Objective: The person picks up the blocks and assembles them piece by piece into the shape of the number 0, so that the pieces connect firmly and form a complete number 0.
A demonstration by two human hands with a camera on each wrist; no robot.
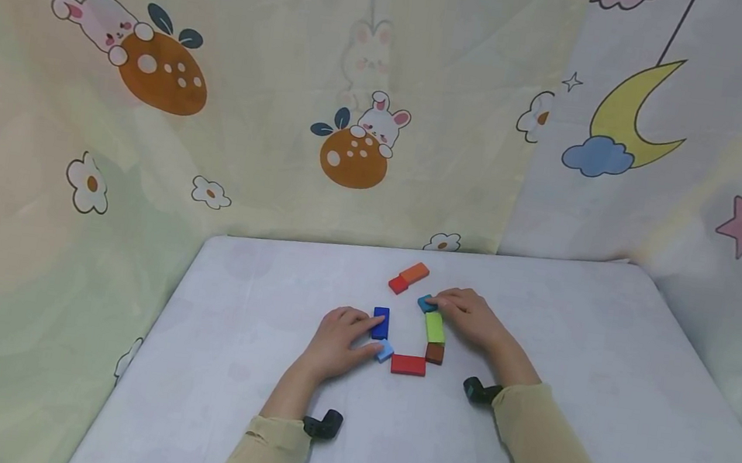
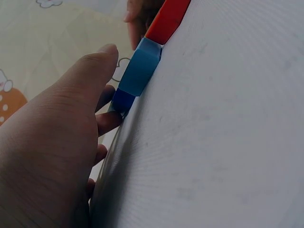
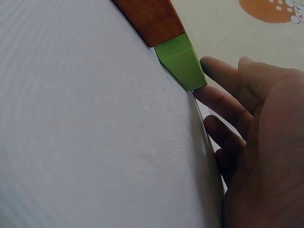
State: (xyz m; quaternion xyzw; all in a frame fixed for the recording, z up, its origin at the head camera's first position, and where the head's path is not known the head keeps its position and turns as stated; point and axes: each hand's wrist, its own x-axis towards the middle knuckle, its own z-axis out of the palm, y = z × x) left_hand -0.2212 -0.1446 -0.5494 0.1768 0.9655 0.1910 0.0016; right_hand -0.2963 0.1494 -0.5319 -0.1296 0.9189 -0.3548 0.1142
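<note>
Left grip (image 1: 335, 343), navy block (image 1: 380, 331) at fingertip, teal block (image 1: 427, 306) at right grip (image 1: 472, 319)

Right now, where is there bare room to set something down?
The table left of the left hand and right of the right hand; a small pocket between dark blue block and green block. Crowded: around brown block and light blue block.

The left hand (image 1: 338, 342), thumb spread, reaches forward; the right hand (image 1: 473, 321) reaches farther.
</note>
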